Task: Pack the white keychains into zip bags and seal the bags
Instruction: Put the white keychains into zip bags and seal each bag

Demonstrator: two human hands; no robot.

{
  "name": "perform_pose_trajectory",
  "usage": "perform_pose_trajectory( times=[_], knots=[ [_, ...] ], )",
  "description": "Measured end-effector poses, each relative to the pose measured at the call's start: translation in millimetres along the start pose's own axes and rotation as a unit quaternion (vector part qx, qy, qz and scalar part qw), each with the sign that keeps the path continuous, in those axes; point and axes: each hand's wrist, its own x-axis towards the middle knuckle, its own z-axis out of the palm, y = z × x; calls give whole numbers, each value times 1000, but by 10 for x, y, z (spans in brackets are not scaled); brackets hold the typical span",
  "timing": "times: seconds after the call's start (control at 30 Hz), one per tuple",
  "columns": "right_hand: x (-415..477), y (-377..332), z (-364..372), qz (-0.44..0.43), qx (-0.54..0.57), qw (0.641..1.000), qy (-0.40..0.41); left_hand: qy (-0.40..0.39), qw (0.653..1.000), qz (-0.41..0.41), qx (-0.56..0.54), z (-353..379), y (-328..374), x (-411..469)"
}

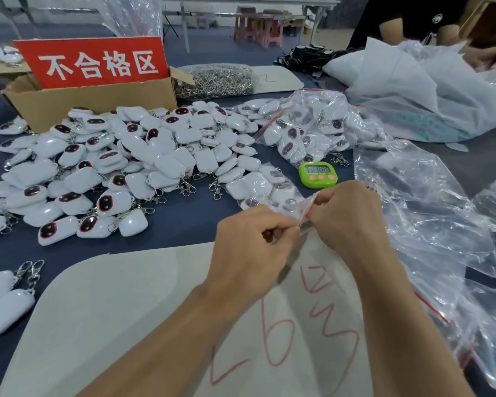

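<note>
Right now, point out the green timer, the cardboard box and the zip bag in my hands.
green timer point(317, 169), head view, its display.
cardboard box point(103, 102), head view, front wall.
zip bag point(307, 212), head view, red zip strip.

Timer: display digits too blurred to read.

Just nearer than the timer: left hand and right hand pinch the zip bag mouth. Tips of the fingers hidden.

Far left of timer: cardboard box interior hidden behind red sign.

Beyond timer, right: second person cut off by edge.
</note>
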Motion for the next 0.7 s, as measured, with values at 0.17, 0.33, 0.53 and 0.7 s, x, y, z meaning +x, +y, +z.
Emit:
perform_pose_trajectory(
  times=[0.17, 0.33, 0.53, 0.7],
  knots=[
    [0, -21, 32, 84, -79, 993, 10, -31, 998, -60, 13, -11, -30, 25],
    [2, -35, -52, 28, 3, 982, 185, 25, 985, -70, 157, -109, -198, 155],
    [-74, -110, 142, -133, 73, 988, 34, -45, 967, 34, 248, -69, -254, 149],
    [-19, 9, 206, -89, 29, 994, -61, -48, 975, -13, 217, -98, -287, 157]
  ],
)
